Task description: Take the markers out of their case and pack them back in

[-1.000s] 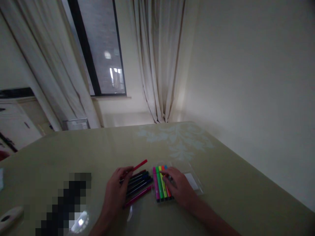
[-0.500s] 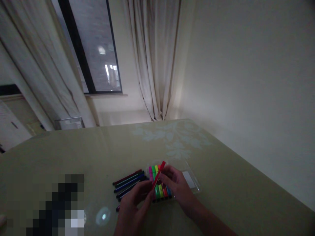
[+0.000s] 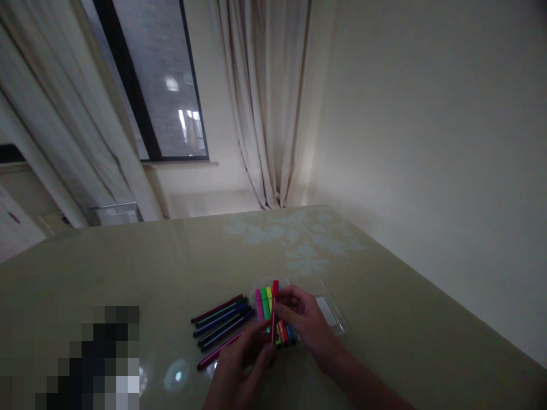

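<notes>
A red marker [image 3: 274,307] stands almost upright between my two hands, its red cap end up. My right hand [image 3: 305,322] pinches it along the middle with thumb and fingers. Low on the marker, the fingertips of my left hand [image 3: 245,361] close around its bottom end. Directly behind lies an open clear plastic case [image 3: 256,285] holding several highlighters [image 3: 264,307] in pink, green, yellow, orange and blue, partly covered by my hands. Left of the case lie several dark slim markers [image 3: 224,320] in a slanted row. A magenta marker [image 3: 216,356] lies nearest me, partly behind my left hand.
The case's clear lid [image 3: 331,304] lies folded out to the right with a white label [image 3: 326,311]. All rests on a greenish table [image 3: 149,273] that meets a wall [image 3: 427,171] on the right. A pixelated dark patch [image 3: 94,359] covers the lower left.
The red marker has turned from a slant to nearly upright. My left hand has shifted down and slightly right along it, uncovering more of the magenta marker. The view has shifted slightly.
</notes>
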